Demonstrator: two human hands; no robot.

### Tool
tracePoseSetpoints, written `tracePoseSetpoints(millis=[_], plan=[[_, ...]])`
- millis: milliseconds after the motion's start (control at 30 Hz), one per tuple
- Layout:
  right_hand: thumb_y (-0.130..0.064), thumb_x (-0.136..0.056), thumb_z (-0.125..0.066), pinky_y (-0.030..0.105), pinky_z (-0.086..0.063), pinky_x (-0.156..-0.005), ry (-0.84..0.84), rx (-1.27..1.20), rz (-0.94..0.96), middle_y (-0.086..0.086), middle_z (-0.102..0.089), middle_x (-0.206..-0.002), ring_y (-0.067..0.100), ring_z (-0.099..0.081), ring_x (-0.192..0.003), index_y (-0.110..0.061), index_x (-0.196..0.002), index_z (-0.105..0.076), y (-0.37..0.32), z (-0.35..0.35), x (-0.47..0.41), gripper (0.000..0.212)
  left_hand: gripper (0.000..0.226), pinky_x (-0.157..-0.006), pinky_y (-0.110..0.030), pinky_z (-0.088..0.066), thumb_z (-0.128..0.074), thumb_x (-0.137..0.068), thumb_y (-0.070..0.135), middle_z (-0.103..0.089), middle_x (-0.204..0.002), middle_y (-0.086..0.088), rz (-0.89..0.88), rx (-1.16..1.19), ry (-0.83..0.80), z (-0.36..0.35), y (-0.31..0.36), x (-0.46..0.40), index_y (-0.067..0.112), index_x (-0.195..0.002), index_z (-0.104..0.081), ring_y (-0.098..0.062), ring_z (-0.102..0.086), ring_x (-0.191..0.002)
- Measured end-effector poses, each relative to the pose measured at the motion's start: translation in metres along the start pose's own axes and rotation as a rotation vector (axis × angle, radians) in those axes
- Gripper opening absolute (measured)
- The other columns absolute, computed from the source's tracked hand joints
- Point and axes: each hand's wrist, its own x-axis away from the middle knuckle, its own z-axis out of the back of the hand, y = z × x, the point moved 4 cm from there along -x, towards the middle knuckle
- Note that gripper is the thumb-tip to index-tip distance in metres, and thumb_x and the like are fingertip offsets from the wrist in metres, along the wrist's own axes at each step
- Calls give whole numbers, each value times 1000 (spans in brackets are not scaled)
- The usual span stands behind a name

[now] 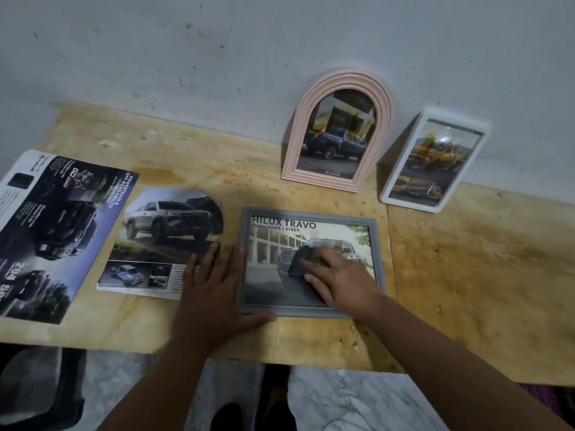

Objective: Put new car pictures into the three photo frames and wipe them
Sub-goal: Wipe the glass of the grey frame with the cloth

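A grey rectangular photo frame (311, 217) lies flat on the wooden table (466, 259), holding a "Hilux Travo" car picture. My right hand (342, 281) presses a dark grey cloth (300, 259) onto its glass with flat fingers. At the frame's left edge and bottom-left corner rests my left hand (214, 287), fingers spread and thumb along the lower edge. A pink arched frame (340, 132) with a dark pickup picture leans on the wall. Beside it leans a white frame (432, 160) with a yellow truck picture.
A cut car brochure page (161, 241) lies left of the grey frame, partly under my left fingers. A larger dark brochure sheet (53, 231) lies at the table's left end. A black chair (37, 390) stands below left, over marble flooring.
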Motion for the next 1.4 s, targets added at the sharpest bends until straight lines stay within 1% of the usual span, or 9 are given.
tracePoseSetpoints(millis=[167, 333, 400, 500, 767, 900, 1000, 1200, 1400], plan=[[-38, -105, -52, 29, -56, -76, -181, -233, 145, -2, -59, -121, 13, -63, -93, -20, -133, -68, -19, 11, 25, 37, 133, -126, -58, -10, -31, -65, 106, -21, -170, -7, 10, -2, -1, 2, 1, 0, 18, -163, -21, -30, -11, -159], [-41, -105, -44, 33, -55, -77, 113, -82, -141, -1, -56, -125, 18, -60, -100, -24, -144, -57, 33, 43, -25, 45, 131, -126, -59, -12, -32, -66, 106, -21, -170, -7, 9, -4, 2, 2, 2, 0, 18, -163, -21, -29, -10, -159], [-42, -105, -43, 39, -56, -76, 106, 64, -198, 5, -55, -125, 26, -58, -102, -20, -143, -58, 49, 34, -34, 46, 131, -126, -59, -12, -32, -67, 105, -22, -170, -7, 8, -6, 6, 2, 2, 0, 18, -164, -20, -28, -10, -159], [-37, -105, -47, 46, -56, -74, 39, 104, -111, 11, -56, -125, 32, -57, -99, -15, -136, -64, 40, 8, -19, 41, 131, -126, -58, -11, -30, -67, 105, -20, -171, -7, 8, -11, 0, 1, 1, 0, 18, -164, -17, -28, -7, -160], [-30, -105, -55, 30, -56, -79, -137, -193, 164, 3, -58, -125, 18, -64, -100, -15, -132, -68, 1, 12, 41, 34, 131, -127, -56, -10, -31, -67, 105, -17, -172, -5, 16, -21, 0, 2, 2, 0, 19, -164, -17, -26, -5, -160], [-40, -105, -44, 31, -56, -75, 109, -113, -88, 1, -55, -126, 16, -60, -96, -21, -136, -64, 42, 42, 8, 41, 130, -127, -57, -11, -33, -68, 104, -20, -171, -6, 17, -16, 9, 4, 3, 0, 18, -164, -19, -27, -8, -159], [-40, -105, -43, 35, -54, -66, 95, 73, -216, 3, -51, -123, 25, -62, -93, -24, -135, -63, 62, 37, -15, 39, 130, -126, -57, -12, -34, -68, 104, -21, -171, -6, 19, -19, 12, 4, 4, 0, 18, -163, -21, -27, -10, -159], [-35, -106, -45, 39, -58, -67, 61, -61, -114, 2, -53, -125, 23, -62, -95, -18, -130, -67, 27, 7, 14, 37, 131, -126, -57, -12, -34, -67, 105, -19, -171, -5, 26, -29, 4, 3, 2, 0, 19, -164, -17, -27, -7, -160], [-33, -105, -50, 34, -57, -79, -150, -253, 81, -1, -56, -127, 17, -64, -100, -17, -130, -69, 10, 15, 49, 35, 131, -126, -57, -12, -33, -67, 105, -21, -171, -6, 30, -13, 7, 4, 3, 1, 18, -164, -20, -26, -8, -160]])
